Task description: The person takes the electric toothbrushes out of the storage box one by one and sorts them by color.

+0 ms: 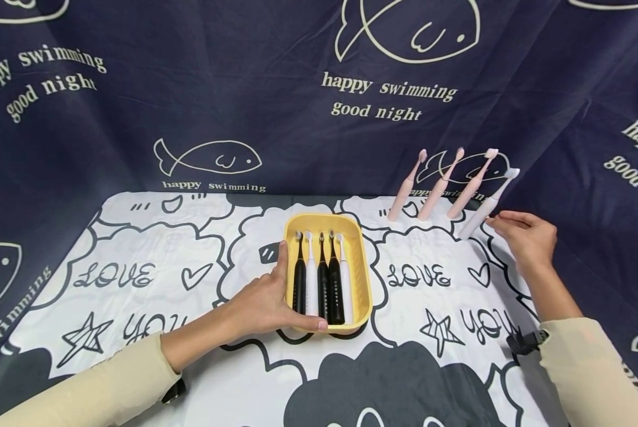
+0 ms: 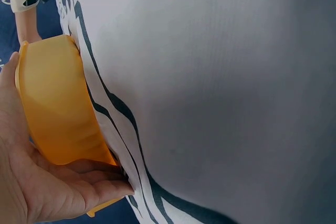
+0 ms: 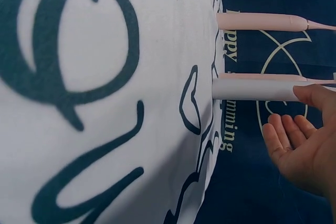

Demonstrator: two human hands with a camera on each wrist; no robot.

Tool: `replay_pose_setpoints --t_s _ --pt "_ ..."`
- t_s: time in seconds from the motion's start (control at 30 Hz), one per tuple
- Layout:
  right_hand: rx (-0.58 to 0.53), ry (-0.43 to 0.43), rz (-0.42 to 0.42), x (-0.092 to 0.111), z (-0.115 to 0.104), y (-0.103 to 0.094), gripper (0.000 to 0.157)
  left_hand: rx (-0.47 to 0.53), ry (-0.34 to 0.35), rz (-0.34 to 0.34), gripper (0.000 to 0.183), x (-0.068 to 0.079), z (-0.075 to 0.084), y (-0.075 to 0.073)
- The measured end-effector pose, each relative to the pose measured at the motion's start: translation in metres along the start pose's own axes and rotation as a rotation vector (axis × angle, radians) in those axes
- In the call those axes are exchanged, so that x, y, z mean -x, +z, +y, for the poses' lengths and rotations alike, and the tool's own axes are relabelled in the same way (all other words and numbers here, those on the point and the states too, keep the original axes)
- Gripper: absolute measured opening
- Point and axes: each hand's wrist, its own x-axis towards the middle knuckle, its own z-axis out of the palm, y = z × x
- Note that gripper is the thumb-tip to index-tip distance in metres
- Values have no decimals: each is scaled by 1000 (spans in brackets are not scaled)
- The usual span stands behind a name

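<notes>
My left hand [image 1: 262, 296] holds the near left corner of a yellow plastic basket [image 1: 363, 267], its thumb along the front wall and a finger up the left side. In the left wrist view, fingers curl along the basket wall [image 2: 58, 103]. Inside the basket lie several black and white electric toothbrushes [image 1: 322, 290], heads pointing away. Off to the right, my right hand [image 1: 529, 237] pinches a white electric toothbrush [image 1: 479, 218] that stands upright on the cloth. In the right wrist view, the thumb lies on its handle [image 3: 257, 89] while other fingers hang loosely bent.
Three pink electric toothbrushes [image 1: 402, 198] stand upright in a row left of the white one, near the back edge. A white cloth [image 1: 191, 308] with black drawings covers the table. Behind it hangs a dark blue curtain [image 1: 276, 89] with fish prints.
</notes>
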Motion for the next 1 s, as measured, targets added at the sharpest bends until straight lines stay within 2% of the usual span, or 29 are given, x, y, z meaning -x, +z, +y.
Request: replay_pose_setpoints --t_s 0.2,0.4,0.63,0.93,1.0 --pt "-74 5 -33 6 0 -2 32 -5 -8 2 181 0 0 0" --pt "-86 -20 -95 11 4 -2 32 -6 -14 1 181 -1 1 0" --pt "-22 -32 -124 17 4 1 31 -1 -10 1 181 -1 1 0" --pt "92 10 -125 26 -3 6 25 1 -6 1 180 0 0 0" --pt "82 15 -134 29 -4 6 23 3 -4 1 180 0 0 0"
